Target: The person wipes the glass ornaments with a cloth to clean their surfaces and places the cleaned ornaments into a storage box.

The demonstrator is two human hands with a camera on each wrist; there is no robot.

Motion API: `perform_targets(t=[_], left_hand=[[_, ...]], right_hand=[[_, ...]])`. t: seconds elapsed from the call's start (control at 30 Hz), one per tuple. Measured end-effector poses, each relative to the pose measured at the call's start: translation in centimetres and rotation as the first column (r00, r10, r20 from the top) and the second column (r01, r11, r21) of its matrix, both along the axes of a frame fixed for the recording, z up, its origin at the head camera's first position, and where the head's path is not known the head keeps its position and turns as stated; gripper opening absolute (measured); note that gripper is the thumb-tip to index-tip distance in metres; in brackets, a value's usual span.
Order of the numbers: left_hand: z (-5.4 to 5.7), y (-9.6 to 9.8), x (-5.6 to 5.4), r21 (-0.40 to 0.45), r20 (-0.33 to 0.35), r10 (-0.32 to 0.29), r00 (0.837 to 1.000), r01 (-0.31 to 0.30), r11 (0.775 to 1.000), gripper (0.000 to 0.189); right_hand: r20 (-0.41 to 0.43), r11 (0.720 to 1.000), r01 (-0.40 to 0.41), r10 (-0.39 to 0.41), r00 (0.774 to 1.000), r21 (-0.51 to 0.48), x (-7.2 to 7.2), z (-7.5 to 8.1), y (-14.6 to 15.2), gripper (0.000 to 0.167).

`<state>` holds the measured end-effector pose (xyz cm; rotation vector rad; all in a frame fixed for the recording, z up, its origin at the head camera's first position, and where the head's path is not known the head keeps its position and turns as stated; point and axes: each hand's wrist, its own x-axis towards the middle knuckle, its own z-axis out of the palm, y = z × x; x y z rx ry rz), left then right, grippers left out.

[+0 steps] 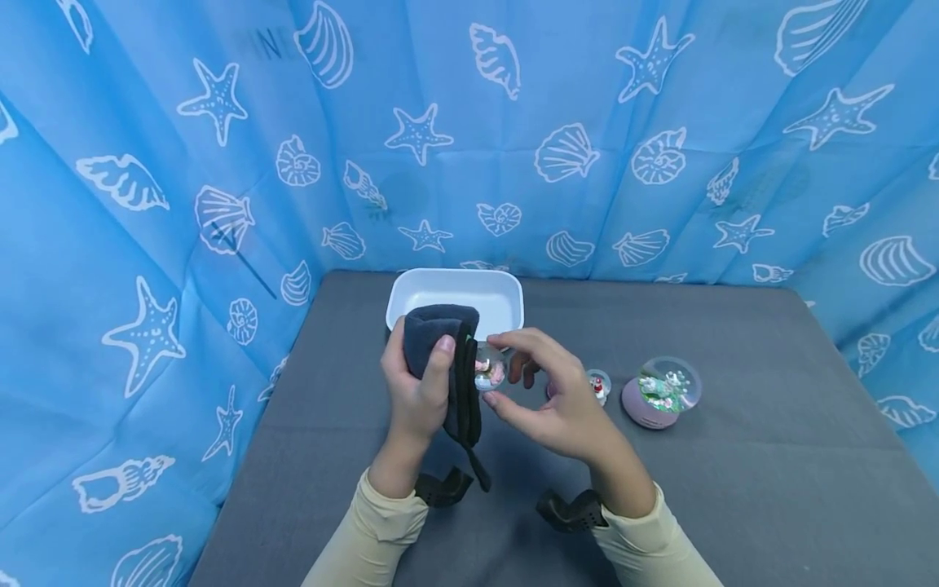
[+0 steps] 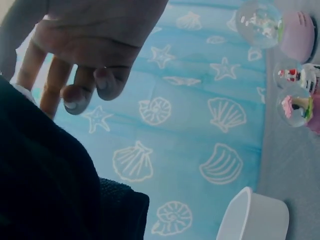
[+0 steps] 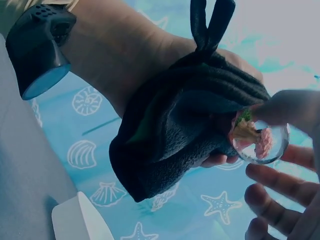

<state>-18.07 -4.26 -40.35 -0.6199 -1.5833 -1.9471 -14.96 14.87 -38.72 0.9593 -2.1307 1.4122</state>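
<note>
My left hand (image 1: 418,391) grips a folded dark grey cloth (image 1: 434,330) with black edging and a hanging loop. From the cloth's right side sticks out a small snow globe (image 1: 490,367), its base hidden in the folds. Pink and green figures show inside its clear ball in the right wrist view. My right hand (image 1: 561,395) pinches that ball between thumb and forefinger, the other fingers loosely bent. In the left wrist view the cloth (image 2: 50,175) fills the lower left, and the right hand (image 2: 95,45) shows above it.
Behind the cloth stands a white rectangular tub (image 1: 506,293). To the right, a larger snow globe (image 1: 663,390) on a pink base stands on the grey table (image 1: 770,456). Small snow globes (image 2: 295,75) stand near it, partly hidden by my right hand in the head view. A blue seashell-print curtain (image 1: 469,187) hangs behind.
</note>
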Motion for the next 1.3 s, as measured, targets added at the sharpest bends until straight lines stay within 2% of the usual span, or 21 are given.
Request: perform_targets(t=[0.13, 0.3, 0.43, 0.83, 0.93, 1.07, 1.3], left_hand=[[0.09, 0.23, 0.14, 0.010, -0.013, 0.020, 1.000, -0.019, 1.000, 0.028], [0.07, 0.36, 0.22, 0.034, -0.018, 0.038, 0.999, -0.037, 0.999, 0.029], [0.10, 0.21, 0.18, 0.039, -0.017, 0.039, 0.999, -0.038, 0.999, 0.028], [0.38, -0.24, 0.12, 0.028, 0.034, 0.012, 0.999, -0.013, 1.000, 0.032], [0.42, -0.17, 0.18, 0.031, 0.031, 0.016, 0.999, -0.017, 0.999, 0.032], [0.44, -0.10, 0.28, 0.046, 0.018, 0.038, 0.999, -0.038, 0.998, 0.031], [0.45, 0.15, 0.47, 0.046, 0.004, 0.037, 0.999, -0.037, 0.998, 0.030]], right_hand=[[0.069, 1.000, 0.021, -0.021, 0.997, 0.008, 0.15, -0.05, 0.13, 0.060], [0.157, 1.000, 0.019, -0.021, 0.987, 0.014, 0.40, 0.05, 0.09, 0.047], [0.135, 1.000, 0.020, -0.022, 0.991, 0.014, 0.34, 0.20, -0.07, 0.045], [0.015, 0.999, -0.028, 0.029, 0.999, -0.026, 0.05, -0.10, -0.43, 0.059], [0.036, 0.999, -0.018, 0.019, 0.999, -0.035, 0.18, -0.07, -0.34, 0.063], [0.103, 1.000, -0.005, 0.008, 0.995, -0.028, 0.32, 0.02, -0.19, 0.065], [0.152, 0.999, -0.018, 0.022, 0.988, -0.027, 0.23, -0.12, -0.02, 0.037]])
